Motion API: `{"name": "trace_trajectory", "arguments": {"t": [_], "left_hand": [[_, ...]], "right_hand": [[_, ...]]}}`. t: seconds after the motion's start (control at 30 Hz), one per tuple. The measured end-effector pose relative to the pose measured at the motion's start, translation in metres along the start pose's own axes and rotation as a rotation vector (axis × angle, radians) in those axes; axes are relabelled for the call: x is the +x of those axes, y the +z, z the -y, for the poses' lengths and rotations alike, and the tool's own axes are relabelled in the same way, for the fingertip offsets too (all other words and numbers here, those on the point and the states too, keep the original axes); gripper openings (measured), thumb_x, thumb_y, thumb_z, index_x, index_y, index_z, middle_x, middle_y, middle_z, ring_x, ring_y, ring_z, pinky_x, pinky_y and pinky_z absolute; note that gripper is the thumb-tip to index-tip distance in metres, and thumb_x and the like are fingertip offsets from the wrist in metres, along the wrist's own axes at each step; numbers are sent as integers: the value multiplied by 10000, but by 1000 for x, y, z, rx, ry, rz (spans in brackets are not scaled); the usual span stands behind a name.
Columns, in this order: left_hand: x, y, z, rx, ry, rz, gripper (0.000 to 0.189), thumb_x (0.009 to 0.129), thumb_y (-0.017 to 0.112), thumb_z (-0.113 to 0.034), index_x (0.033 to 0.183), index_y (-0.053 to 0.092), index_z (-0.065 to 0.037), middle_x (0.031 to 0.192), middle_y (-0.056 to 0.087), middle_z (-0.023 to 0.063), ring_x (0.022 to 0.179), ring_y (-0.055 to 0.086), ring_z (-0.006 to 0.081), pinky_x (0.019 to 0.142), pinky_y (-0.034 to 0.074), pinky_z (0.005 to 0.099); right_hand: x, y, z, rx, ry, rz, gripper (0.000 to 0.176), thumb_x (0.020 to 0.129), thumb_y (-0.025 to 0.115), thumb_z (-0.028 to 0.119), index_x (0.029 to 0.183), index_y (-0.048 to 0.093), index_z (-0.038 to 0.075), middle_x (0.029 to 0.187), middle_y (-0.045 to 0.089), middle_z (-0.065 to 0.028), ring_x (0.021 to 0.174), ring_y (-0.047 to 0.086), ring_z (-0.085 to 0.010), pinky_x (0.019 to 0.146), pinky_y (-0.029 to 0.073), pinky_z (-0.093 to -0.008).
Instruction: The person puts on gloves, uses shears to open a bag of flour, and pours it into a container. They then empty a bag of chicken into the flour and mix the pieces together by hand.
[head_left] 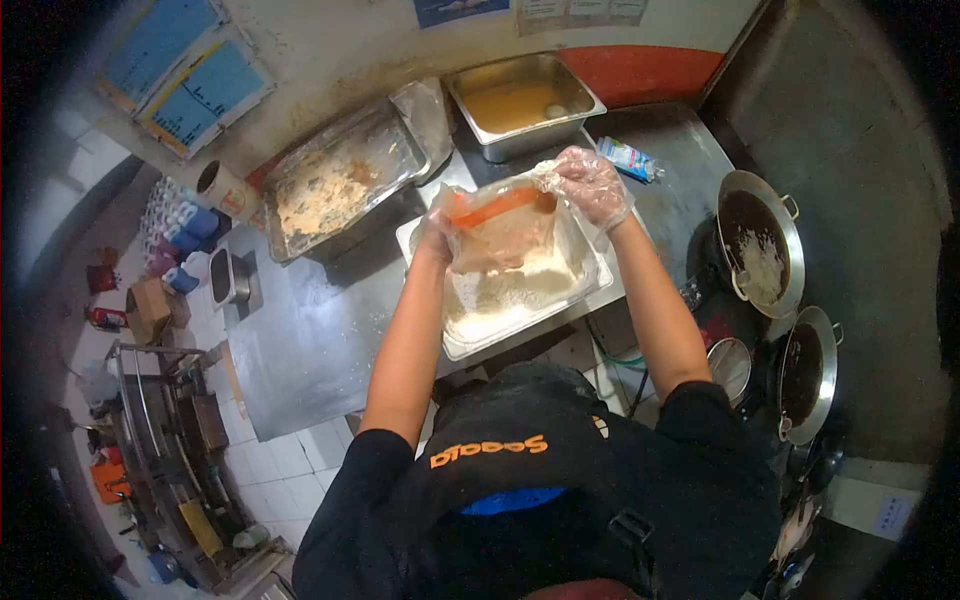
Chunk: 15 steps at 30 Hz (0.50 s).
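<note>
A clear plastic bag with an orange band (495, 208) is stretched between my two gloved hands above a white-rimmed tray (455, 352) with white powder (515, 295) in it. My left hand (437, 235) is closed on the bag's left edge. At the bag's upper right, my right hand (592, 190) has its fingers closed on the gathered plastic. Something pale pink (505, 245) shows at the bag's lower part; whether it lies inside the bag or behind it I cannot tell.
A metal tray of crumbly coating (325, 195) stands at the left, and a deep pan of yellowish liquid (515, 105) behind. A blue-white packet (628, 158) lies at the right on the metal table (300, 330). Two woks (760, 250) (808, 375) of dark liquid are further right.
</note>
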<state>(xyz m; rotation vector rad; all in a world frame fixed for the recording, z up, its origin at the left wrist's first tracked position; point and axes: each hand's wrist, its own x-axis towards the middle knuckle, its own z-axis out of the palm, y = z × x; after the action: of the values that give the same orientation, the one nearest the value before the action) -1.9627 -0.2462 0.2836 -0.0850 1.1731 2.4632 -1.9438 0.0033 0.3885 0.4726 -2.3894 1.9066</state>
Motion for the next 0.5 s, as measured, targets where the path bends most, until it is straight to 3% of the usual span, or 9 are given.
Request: {"name": "trace_trajectory", "arguments": {"t": [0.03,0.1,0.17,0.2,0.27,0.3,0.37,0.4,0.5], "left_hand": [[-8,1,1,-16,41,-47,332,829,534,-369,1001,518,-85,981,572,141,910,575,304,776,497,523],[3,5,-16,-43,126,-77,356,816,533,-393,992,524,-83,983,571,129,880,585,303,755,509,511],[-14,-6,-17,-73,-205,136,354,830,520,-383,1010,526,-78,959,574,106,878,579,271,787,499,456],[0,-16,1,-23,133,57,346,831,530,-365,1014,534,-71,954,578,98,870,577,253,773,499,429],[12,-13,-5,10,228,34,340,825,543,-361,1003,539,-72,947,581,95,871,578,251,758,502,429],[6,-18,3,48,277,-10,334,819,557,-357,993,545,-72,939,583,92,871,578,249,743,505,429],[2,-16,-5,-17,258,-51,296,814,565,-314,975,559,-66,928,586,85,872,579,258,744,497,435],[6,-28,-5,-106,241,-57,287,814,548,-290,992,555,-65,932,589,84,885,577,260,761,490,449],[-43,3,-43,-363,286,-18,326,797,509,-228,1067,532,-47,999,595,106,969,555,281,803,461,520]], "right_hand": [[-7,5,0,6,3,3,123,733,677,81,808,626,-2,856,540,-24,782,543,-114,685,428,-228],[-3,5,6,-77,-237,-110,115,728,668,60,812,623,-6,858,546,-31,797,541,-116,693,434,-231],[-5,5,1,-318,-200,-57,114,721,665,25,826,627,1,950,580,-58,870,552,-128,742,456,-256],[-11,10,5,-157,-139,-155,134,717,679,60,834,632,12,916,598,-56,851,574,-141,760,468,-264],[-11,14,2,101,-8,-262,165,724,694,87,851,618,14,882,610,-44,826,597,-140,781,483,-278],[-10,7,-2,-116,-176,-171,185,749,670,76,918,632,12,931,620,-56,883,592,-146,817,468,-274],[-9,13,11,32,-168,-182,239,780,640,69,1014,631,19,1028,620,-76,944,577,-138,858,444,-254],[-5,11,-3,156,44,-251,305,812,595,57,1110,590,-4,1117,598,-84,988,561,-136,891,423,-252],[-26,10,0,362,96,-387,335,816,584,73,1134,564,-28,1138,589,-85,992,560,-137,894,424,-261]]}}
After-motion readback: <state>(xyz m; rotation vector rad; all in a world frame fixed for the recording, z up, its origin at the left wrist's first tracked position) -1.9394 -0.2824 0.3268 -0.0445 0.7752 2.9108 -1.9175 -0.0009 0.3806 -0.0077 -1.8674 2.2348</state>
